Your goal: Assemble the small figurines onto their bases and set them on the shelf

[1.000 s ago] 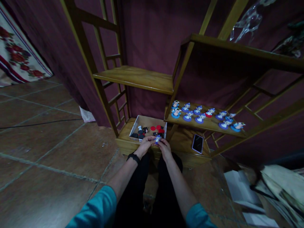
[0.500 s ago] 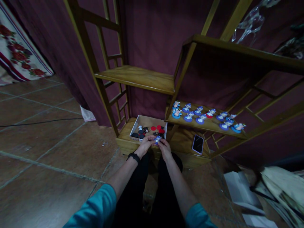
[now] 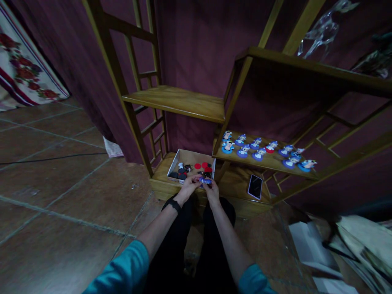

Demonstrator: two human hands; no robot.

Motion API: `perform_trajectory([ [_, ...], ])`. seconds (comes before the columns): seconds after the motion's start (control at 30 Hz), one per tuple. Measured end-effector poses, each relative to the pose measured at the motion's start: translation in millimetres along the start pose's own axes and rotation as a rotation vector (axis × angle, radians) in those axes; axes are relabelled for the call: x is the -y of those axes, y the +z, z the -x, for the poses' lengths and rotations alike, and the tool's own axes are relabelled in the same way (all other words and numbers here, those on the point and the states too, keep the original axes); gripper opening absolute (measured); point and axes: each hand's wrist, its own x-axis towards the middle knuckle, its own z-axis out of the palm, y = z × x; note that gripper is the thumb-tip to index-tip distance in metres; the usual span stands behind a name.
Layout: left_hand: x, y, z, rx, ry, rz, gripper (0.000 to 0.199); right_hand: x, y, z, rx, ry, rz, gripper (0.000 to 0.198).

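Between my two hands is a small purple-and-white figurine (image 3: 206,181), held just over the front edge of an open cardboard box. The fingers of my left hand (image 3: 190,185) pinch it from the left, and a dark band circles that wrist. My right hand (image 3: 212,192) grips it from the right. Fingers hide part of the figurine. Inside the box (image 3: 193,154) lie red discs (image 3: 204,165), black discs (image 3: 174,174) and a few small figure pieces, some white, some dark.
Several purple and blue figurines (image 3: 259,154) stand in two rows on the low right shelf (image 3: 269,161). Below it lies a phone (image 3: 255,186). A wooden shelf board (image 3: 177,100) juts out above the box. A clear glass animal (image 3: 321,32) stands at upper right.
The figurine has been turned in my fingers from roughly upright to lying sideways. My hands stay at nearly the same place by the box.
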Motion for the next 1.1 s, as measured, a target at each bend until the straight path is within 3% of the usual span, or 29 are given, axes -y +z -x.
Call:
perform_trajectory([
  [0.6,0.1,-6.7,2.6,0.021,-0.074,0.009,0.034,-1.9,-4.7,0.7,-0.012,-0.053,0.188,0.030],
  [1.1,-1.7,-4.2,6.1,0.006,-0.070,-0.008,0.031,6.2,-1.9,5.6,-0.040,-0.061,0.177,0.030],
])
